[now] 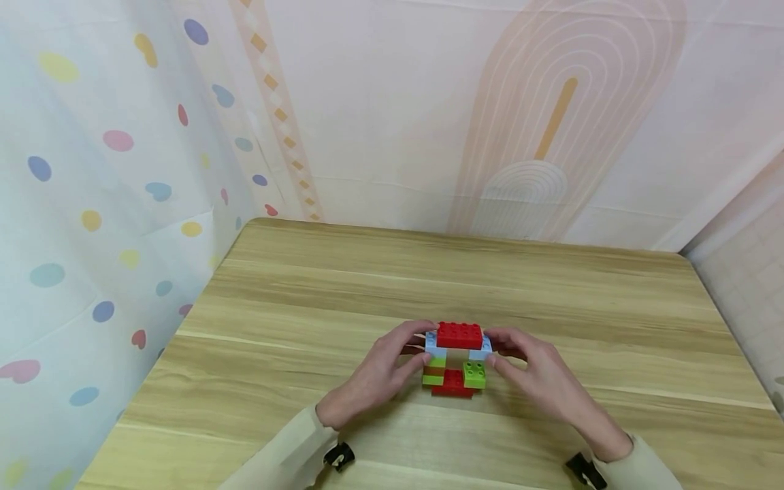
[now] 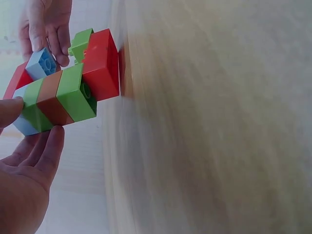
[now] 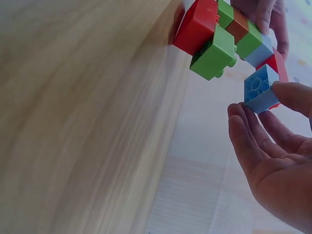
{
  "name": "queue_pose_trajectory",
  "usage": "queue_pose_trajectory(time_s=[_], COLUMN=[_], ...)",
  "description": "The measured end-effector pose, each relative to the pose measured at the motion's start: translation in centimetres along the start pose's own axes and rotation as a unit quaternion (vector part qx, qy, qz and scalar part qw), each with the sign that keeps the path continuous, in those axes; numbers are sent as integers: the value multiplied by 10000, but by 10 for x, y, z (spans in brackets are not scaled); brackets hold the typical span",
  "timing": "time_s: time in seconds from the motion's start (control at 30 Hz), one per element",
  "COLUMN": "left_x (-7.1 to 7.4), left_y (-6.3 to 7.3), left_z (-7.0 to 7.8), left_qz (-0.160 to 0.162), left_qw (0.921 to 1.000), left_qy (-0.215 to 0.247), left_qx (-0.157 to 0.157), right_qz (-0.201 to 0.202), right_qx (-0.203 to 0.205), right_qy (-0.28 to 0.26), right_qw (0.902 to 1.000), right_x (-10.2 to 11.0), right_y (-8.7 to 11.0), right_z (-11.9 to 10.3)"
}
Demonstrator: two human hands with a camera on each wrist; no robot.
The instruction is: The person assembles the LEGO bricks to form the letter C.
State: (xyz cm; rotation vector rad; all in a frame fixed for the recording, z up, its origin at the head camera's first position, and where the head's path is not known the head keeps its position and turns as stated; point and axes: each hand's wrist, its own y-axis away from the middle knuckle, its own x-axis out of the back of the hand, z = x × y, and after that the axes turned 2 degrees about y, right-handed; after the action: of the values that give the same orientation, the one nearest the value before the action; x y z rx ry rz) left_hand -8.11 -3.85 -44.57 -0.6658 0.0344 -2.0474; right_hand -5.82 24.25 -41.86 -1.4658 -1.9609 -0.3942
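Note:
A structure of toy building blocks stands on the wooden table (image 1: 306,299). Its base is a red block (image 2: 101,66), with a column of green, brown (image 2: 52,100), green and light blue blocks at left. Across the top lies a red block (image 1: 459,335), and a light blue block (image 3: 262,90) hangs under its right end. Below that, a green block (image 3: 214,52) sits on the base, with a gap between the two. My left hand (image 1: 382,371) grips the upper left column between thumb and fingers. My right hand (image 1: 542,374) pinches the right light blue block.
Patterned cloth (image 1: 380,122) hangs behind the table, and a dotted cloth (image 1: 110,204) hangs along its left side. The table extends around the structure to its back edge. Black straps (image 1: 339,456) show near both sleeves.

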Motion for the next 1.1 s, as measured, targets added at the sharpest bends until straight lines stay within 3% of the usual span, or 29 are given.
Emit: queue_pose_trajectory(time_s=[0.6, 0.9, 1.1], left_x=[3, 6, 9], left_y=[-15, -24, -32], left_z=[-1, -6, -10], left_qz=[100, 52, -32], left_qw=[9980, 9976, 9947], left_qy=[-419, -340, -462], left_qx=[462, 604, 922], right_qz=[-390, -540, -585], right_qx=[-283, -445, -389], right_qy=[-327, -98, 38], right_qw=[9983, 9975, 9975], right_x=[5, 6, 4], right_y=[-18, -29, -38], right_z=[7, 12, 15])
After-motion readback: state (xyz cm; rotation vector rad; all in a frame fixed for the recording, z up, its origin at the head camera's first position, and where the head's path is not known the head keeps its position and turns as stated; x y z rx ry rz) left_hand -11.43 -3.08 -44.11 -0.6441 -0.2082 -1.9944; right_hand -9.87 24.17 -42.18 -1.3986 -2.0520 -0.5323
